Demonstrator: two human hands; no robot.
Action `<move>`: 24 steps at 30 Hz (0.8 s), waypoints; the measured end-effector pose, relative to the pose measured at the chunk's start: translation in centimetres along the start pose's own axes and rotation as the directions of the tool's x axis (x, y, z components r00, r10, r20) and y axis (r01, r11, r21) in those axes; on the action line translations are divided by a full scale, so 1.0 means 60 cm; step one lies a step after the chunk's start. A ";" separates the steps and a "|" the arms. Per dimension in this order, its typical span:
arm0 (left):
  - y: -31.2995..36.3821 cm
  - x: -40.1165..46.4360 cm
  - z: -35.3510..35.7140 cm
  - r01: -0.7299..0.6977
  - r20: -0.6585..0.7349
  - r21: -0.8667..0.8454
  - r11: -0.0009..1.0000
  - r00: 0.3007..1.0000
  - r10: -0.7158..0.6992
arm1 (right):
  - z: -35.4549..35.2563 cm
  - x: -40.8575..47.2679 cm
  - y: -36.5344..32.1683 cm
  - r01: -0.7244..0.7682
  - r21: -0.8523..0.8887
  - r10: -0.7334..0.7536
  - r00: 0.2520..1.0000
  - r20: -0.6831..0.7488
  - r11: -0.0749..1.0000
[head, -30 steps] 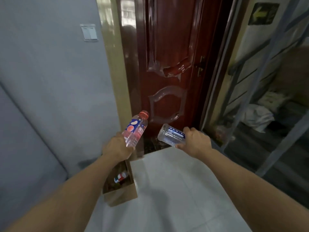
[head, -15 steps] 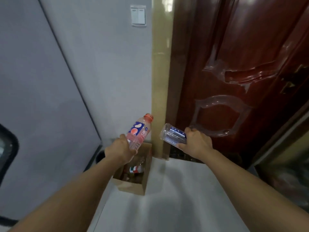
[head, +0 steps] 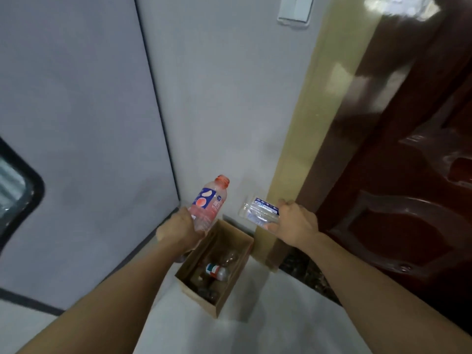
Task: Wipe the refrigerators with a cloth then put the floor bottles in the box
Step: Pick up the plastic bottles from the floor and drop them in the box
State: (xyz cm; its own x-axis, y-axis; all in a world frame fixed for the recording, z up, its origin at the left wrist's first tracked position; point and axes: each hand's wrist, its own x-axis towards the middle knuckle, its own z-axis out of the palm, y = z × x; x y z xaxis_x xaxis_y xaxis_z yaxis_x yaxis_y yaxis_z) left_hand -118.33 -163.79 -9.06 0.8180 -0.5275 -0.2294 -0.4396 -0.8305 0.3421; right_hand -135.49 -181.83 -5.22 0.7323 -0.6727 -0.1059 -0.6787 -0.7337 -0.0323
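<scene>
Bottles filled both hands above the cardboard box (head: pixel 231 300): left hand (head: pixel 181 229) gripped a pink-labelled bottle (head: pixel 208 204), right hand (head: pixel 296 223) a clear bottle (head: pixel 258 213).

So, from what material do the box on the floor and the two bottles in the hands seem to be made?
The box looks like plain brown cardboard, matte, with thin folded walls. The pink-labelled bottle and the blue-labelled bottle look like thin clear plastic: see-through and glossy, with printed labels.

Matt cardboard box (head: pixel 236 292), glossy wooden door (head: pixel 408 149)
</scene>
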 end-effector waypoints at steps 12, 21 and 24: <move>-0.022 0.091 0.048 0.436 0.043 -0.022 0.900 0.899 -0.435 | 0.063 0.280 -0.048 0.432 -0.005 -0.429 0.895 0.123 0.902; 0.044 0.089 0.160 0.693 0.109 -0.093 0.715 0.721 -0.685 | 0.151 0.400 -0.036 0.679 0.009 -0.657 0.707 0.261 0.734; 0.049 0.084 0.201 0.728 0.151 -0.105 0.677 0.685 -0.713 | 0.187 0.406 -0.032 0.700 0.035 -0.671 0.668 0.321 0.714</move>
State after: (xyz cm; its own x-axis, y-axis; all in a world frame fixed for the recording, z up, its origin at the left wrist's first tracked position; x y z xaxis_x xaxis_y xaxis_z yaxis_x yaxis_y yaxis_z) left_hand -119.98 -171.07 -20.19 0.8175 0.2042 -0.5385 0.3372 -0.9277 0.1601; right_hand -116.97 -195.75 -18.92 0.9268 0.0735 -0.3684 0.0260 -0.9909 -0.1322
